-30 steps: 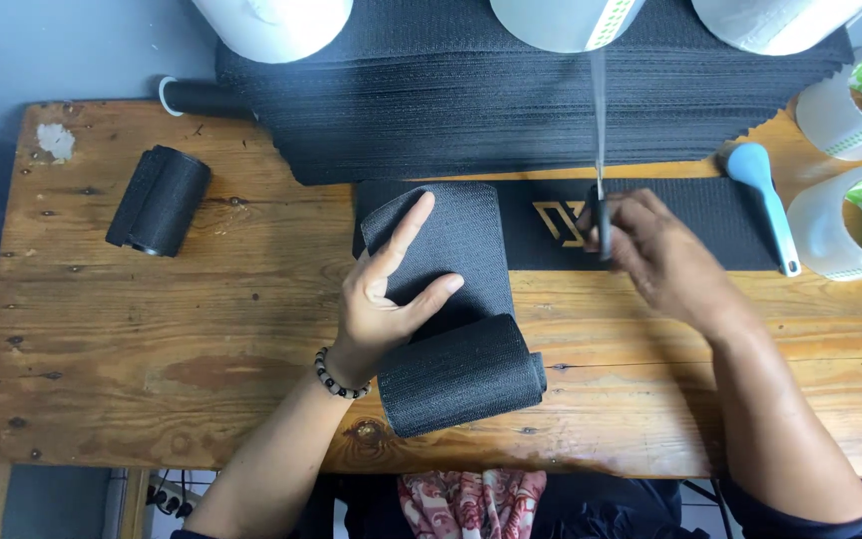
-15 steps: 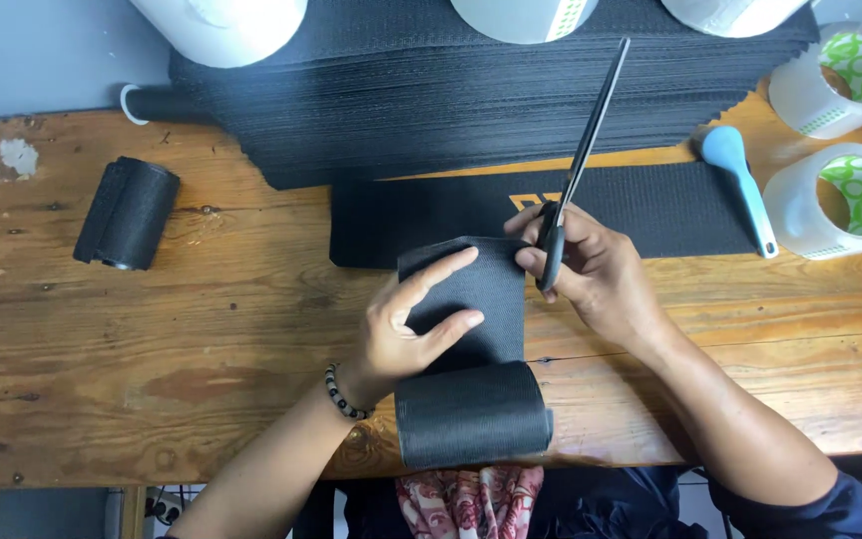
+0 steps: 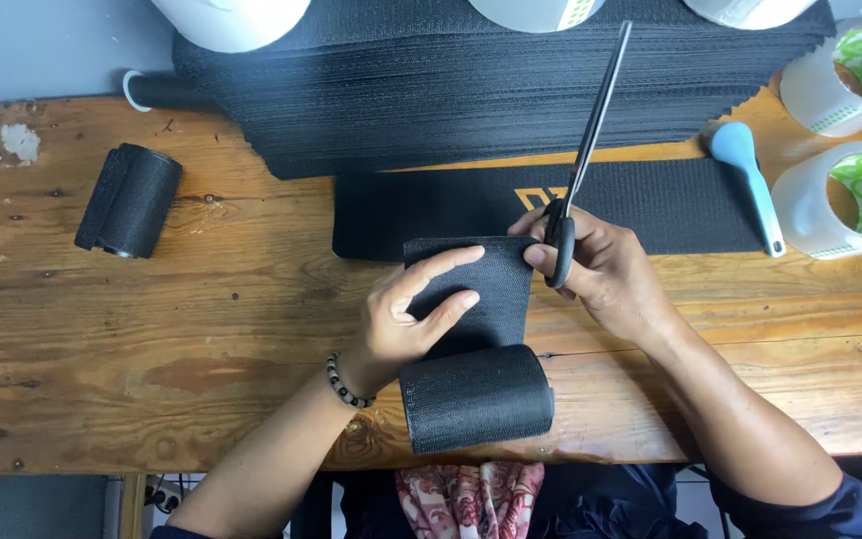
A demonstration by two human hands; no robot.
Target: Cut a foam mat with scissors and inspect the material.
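— Hands first: what are they doing?

— Left hand (image 3: 413,317) lies flat, fingers spread, on the loose end of a black ribbed band (image 3: 471,289) that unrolls from a roll (image 3: 476,397) at the near edge of the wooden desk (image 3: 152,339). Right hand (image 3: 601,274) is closed round the handles of long scissors (image 3: 586,160), blades pointing away and shut, while its fingertips touch the band's right edge.

— Where does the band sit?

— Middle of the desk, its far end overlapping a flat black strip (image 3: 650,205) with an orange mark.

— Anything else around?

— Behind that, a tall stack of black strips (image 3: 471,90). A smaller black roll (image 3: 130,200) lies well apart at the left. At the right, a light blue tool (image 3: 745,180) beside two rolls of clear tape (image 3: 845,150).
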